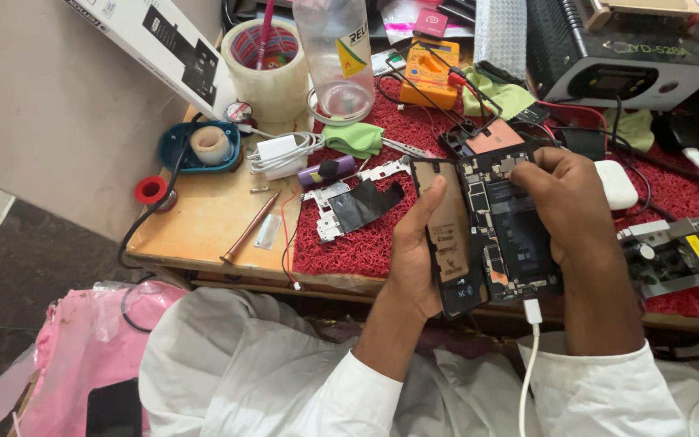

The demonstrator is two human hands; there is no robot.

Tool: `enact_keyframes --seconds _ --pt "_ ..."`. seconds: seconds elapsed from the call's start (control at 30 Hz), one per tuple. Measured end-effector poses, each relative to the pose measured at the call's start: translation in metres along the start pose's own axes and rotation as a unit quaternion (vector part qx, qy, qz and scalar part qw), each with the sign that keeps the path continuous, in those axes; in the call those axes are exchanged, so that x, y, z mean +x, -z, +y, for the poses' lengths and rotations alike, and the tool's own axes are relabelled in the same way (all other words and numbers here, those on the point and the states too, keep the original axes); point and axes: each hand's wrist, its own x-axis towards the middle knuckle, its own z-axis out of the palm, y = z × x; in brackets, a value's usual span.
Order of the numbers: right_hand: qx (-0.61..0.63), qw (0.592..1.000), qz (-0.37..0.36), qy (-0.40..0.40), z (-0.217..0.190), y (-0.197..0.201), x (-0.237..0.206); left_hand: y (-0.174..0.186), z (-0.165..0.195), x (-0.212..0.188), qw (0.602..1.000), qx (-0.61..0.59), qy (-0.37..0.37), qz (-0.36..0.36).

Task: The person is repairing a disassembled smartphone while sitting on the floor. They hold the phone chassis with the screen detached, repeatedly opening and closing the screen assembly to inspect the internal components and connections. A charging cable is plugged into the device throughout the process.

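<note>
While both hands close on it, the opened phone sits upright in front of the person, over the near edge of the bench
Opened phone (491, 226): flat black rectangular slab with its back removed, showing a dark circuit board, small metal shields, a tan flat panel down the left half and a copper-coloured patch at the top
Left hand (414, 251): wrapped around the phone's left edge from below, thumb laid flat along the tan panel, fingers hidden behind the body, a firm closed grasp
Right hand (568, 202): curled over the phone's right side, fingertips bent down onto the exposed board near the top; whether they pinch anything small cannot be told
White cable (530, 356): smooth round cord with a white plug seated in the phone's bottom edge, hanging down over the lap
Red mat (349, 247): coarse looped fibre, covering the bench under the parts
Metal bracket (349, 202): thin stamped silver plate with a crumpled black film on it, lying on the mat just left of the phone
Screwdriver (248, 229): slim coppery rod, slanting on the bare wooden top
Tape roll (264, 69): thick cylinder of clear tape, standing at the back
Yellow multimeter (430, 73): boxy, with 2 thin leads trailing toward the phone
</note>
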Motion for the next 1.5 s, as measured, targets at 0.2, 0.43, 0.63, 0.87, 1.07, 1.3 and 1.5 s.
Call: enact_keyframes --seconds 0.2,0.43,0.63,0.87,1.07,1.3,1.5 --pt "-0.059 0.998 0.001 -0.008 0.004 0.007 0.008 -0.003 0.0 0.0 1.0 0.018 -0.016 0.014" --pt "-0.099 0.994 0.018 0.031 0.011 0.008 0.006 -0.003 0.0 0.001 1.0 0.01 -0.009 0.0" --pt "-0.182 0.977 0.03 0.105 0.004 0.01 -0.016 0.001 0.0 0.002 0.999 -0.02 0.007 -0.032" --pt "-0.245 0.953 0.059 0.17 -0.005 0.003 -0.067 -0.001 0.004 0.0 0.997 -0.026 0.034 -0.067" --pt "-0.329 0.888 0.014 0.322 -0.001 -0.004 -0.089 -0.002 0.006 -0.002 0.996 -0.031 0.036 -0.07" --pt "-0.324 0.889 0.01 0.322 0.01 -0.01 -0.089 -0.006 0.008 -0.004 1.0 0.008 0.017 0.003" --pt "-0.375 0.87 0.031 0.319 0.012 -0.016 -0.093 -0.004 0.01 -0.005 0.996 -0.025 0.036 -0.071"
